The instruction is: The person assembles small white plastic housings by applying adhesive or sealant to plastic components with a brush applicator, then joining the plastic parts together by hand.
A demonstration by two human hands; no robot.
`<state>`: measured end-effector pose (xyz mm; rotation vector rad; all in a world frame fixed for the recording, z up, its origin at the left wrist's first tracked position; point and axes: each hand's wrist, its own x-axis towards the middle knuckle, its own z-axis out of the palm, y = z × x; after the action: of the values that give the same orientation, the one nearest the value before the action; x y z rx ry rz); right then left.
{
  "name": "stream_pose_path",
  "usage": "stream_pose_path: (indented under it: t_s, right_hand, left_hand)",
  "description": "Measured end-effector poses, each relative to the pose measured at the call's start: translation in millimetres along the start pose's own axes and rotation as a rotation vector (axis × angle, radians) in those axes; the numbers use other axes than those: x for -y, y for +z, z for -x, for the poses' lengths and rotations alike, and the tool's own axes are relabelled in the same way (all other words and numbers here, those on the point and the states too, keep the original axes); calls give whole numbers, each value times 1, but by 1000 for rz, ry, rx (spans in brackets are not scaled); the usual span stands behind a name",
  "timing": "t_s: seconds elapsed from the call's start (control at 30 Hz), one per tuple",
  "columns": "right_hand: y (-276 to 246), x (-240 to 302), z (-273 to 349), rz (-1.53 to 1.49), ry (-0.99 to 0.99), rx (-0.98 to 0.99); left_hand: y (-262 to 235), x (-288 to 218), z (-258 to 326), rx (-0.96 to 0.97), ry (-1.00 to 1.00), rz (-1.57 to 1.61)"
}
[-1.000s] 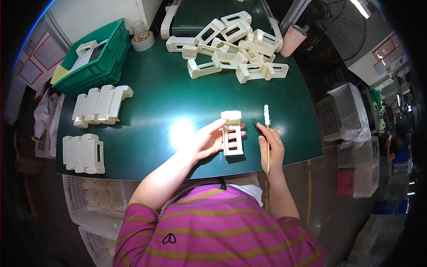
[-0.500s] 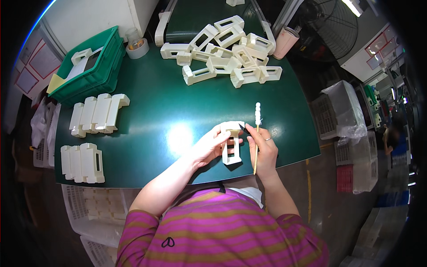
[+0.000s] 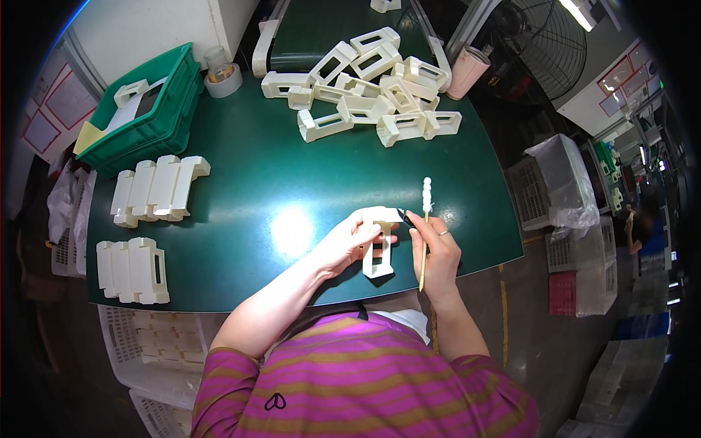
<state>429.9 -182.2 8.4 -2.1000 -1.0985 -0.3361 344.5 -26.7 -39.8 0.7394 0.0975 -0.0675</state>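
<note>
My left hand (image 3: 345, 243) grips a white plastic frame part (image 3: 378, 270) above the front of the green table, its fingers showing through the frame's opening. My right hand (image 3: 439, 257) is closed on a small dark pointed tool (image 3: 404, 217), whose tip meets the upper right corner of the part. I cannot make out the tool's exact kind, as the fingers cover most of it. A thin wooden stick (image 3: 423, 269) with a lumpy white head (image 3: 426, 191) is also held in the right hand, upright against the fingers.
Similar white parts lie in a loose pile (image 3: 365, 102) at the back, by a conveyor belt (image 3: 328, 36). Two rows of them (image 3: 164, 186) stand at the left, below a green crate (image 3: 164, 120). Tape (image 3: 225, 84) sits beside it. A pink cylinder (image 3: 469, 71) stands back right.
Both hands and the white part sit slightly lower in the view. The dark tool's tip stays at the part's upper right corner; both hands keep their hold.
</note>
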Motion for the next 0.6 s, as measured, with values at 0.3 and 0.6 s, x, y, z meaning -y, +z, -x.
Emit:
stream_pose_path:
  t_s: [0.3,0.6]
  right_hand:
    - [-1,-36,-1,0,102,-46]
    - [-3,9,2,-881,65,-97]
  left_hand:
    - [7,-8,4,-5,65,-21]
    - [10,-10,5,-193,312,-373]
